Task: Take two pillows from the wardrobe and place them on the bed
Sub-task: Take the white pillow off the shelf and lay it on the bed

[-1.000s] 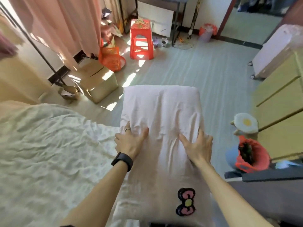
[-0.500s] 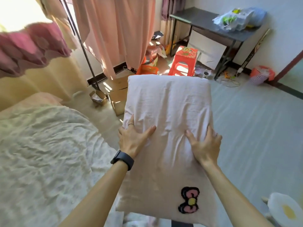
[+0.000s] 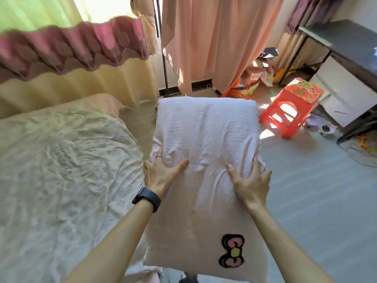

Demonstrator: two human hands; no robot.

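Note:
I hold a pale pink pillow (image 3: 206, 139) with a pink bow patch lengthwise in front of me, above the floor beside the bed. My left hand (image 3: 161, 172), with a ring and a dark wristband, grips its left edge. My right hand (image 3: 250, 180) grips its right edge, fingers wrapped around the side. The bed (image 3: 61, 170), covered with a wrinkled light sheet, fills the left of the view, and the pillow's near left edge overlaps the bed's corner. A second pillow and the wardrobe are out of view.
A red plastic stool (image 3: 291, 107) stands on the floor to the right, next to a dark table (image 3: 342, 41) with a white cabinet under it. Peach curtains (image 3: 214, 41) and a clothes rail stand ahead. Clutter and an orange basket (image 3: 236, 92) lie below the curtains.
The view has swung left and upward, from the floor and boxes to the curtains and bed. The pillow has stayed in both hands and moved closer to the bed.

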